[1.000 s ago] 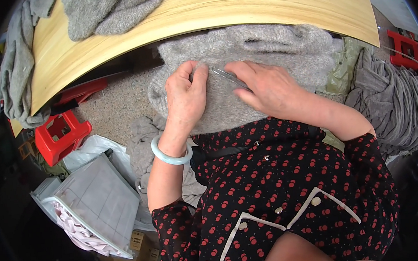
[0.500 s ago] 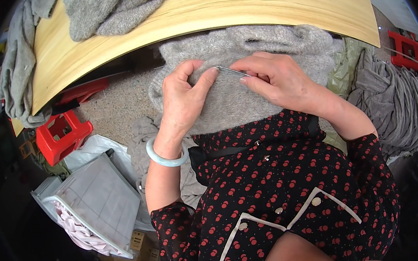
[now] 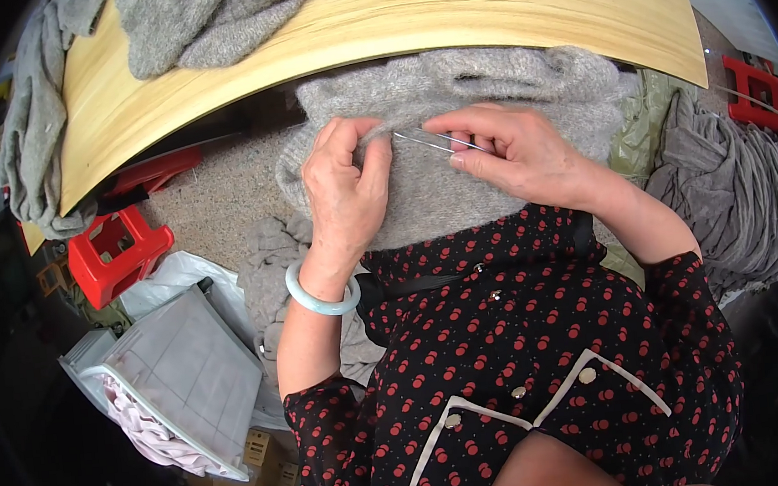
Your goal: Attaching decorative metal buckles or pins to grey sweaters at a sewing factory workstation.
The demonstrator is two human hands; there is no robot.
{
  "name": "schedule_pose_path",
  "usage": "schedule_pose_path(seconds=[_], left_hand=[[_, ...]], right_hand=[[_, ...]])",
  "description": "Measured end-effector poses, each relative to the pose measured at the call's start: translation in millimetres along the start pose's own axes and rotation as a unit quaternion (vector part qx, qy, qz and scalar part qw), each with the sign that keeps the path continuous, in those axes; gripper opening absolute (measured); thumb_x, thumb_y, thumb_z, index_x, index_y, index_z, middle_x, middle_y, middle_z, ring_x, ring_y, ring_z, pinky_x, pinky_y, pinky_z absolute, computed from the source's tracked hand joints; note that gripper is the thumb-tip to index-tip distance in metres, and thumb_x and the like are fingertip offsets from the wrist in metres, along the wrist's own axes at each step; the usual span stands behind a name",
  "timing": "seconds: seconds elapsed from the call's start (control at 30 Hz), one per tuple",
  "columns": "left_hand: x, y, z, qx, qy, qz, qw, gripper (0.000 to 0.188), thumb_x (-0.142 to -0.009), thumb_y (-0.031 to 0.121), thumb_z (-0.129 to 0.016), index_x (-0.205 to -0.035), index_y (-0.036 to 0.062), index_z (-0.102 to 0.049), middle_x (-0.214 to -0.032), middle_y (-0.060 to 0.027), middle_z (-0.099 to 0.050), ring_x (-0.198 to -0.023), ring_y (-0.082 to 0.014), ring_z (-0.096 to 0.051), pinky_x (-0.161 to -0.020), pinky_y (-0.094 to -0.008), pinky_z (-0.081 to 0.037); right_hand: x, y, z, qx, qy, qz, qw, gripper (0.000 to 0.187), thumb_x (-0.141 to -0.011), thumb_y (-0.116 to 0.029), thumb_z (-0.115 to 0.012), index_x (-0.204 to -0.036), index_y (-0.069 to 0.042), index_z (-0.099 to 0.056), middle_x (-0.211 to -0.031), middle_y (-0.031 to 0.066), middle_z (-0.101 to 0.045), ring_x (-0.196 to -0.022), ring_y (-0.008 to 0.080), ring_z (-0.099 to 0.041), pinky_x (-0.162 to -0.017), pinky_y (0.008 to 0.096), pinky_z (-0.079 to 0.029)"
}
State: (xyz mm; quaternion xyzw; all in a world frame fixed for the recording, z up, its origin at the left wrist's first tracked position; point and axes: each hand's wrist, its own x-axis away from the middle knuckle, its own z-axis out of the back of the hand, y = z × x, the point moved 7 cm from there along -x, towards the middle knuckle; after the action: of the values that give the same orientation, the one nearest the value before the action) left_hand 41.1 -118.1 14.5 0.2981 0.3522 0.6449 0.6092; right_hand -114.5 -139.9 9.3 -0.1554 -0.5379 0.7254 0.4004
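A fuzzy grey knitted garment [image 3: 444, 188] lies over my lap and runs up under the table edge. My left hand [image 3: 343, 178], with a pale bangle [image 3: 322, 289] on the wrist, pinches a fold of the knit between thumb and fingers. Across from it, my right hand [image 3: 514, 151] is closed around slim metal tweezers [image 3: 431, 144]. Their two prongs stand apart and point left, the tips close to the pinched fold. Whether a tip touches the yarn I cannot tell.
A wood-grain table [image 3: 444, 19] curves across the front, with grey knitwear [image 3: 207, 24] on it. At left are a red stool [image 3: 120, 255] and a tilted plastic bin [image 3: 184, 369] with pale fabric. Gathered grey fabric [image 3: 732, 189] lies at right, near another red stool [image 3: 752, 94].
The tweezers' prongs have spread from closed to apart. My left hand has turned slightly and shifted a little right and down, still holding the knit. My right hand has barely moved.
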Motion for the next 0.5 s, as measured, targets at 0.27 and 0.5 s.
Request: schedule_pose_path(seconds=[0.27, 0.5], left_hand=[[5.5, -18.5, -5.5, 0.049, -0.031, 0.082, 0.995, 0.011, -0.076, 0.006, -0.057, -0.083, -0.0017, -0.058, -0.072, -0.0109, -0.057, -0.06, -0.0189, -0.053, -0.056, -0.0292, -0.042], [10.3, -39.5, -16.1, 0.165, -0.147, 0.234, 0.947, 0.012, -0.078, 0.008, -0.056, -0.084, -0.0019, -0.059, -0.072, -0.0104, -0.058, -0.06, -0.0129, -0.052, -0.054, -0.0269, -0.04]], right_hand=[[4.4, -4.6, -3.8, 0.071, 0.019, 0.088, 0.993, 0.033, -0.076, -0.009, -0.057, -0.109, -0.008, -0.056, -0.079, 0.0081, -0.058, -0.064, 0.0173, -0.054, -0.059, 0.028, -0.044], [3.1, -5.1, -3.0, 0.061, -0.024, 0.102, 0.993, 0.033, -0.076, -0.008, -0.057, -0.109, -0.008, -0.057, -0.077, 0.0073, -0.058, -0.064, 0.0179, -0.055, -0.059, 0.0282, -0.044]])
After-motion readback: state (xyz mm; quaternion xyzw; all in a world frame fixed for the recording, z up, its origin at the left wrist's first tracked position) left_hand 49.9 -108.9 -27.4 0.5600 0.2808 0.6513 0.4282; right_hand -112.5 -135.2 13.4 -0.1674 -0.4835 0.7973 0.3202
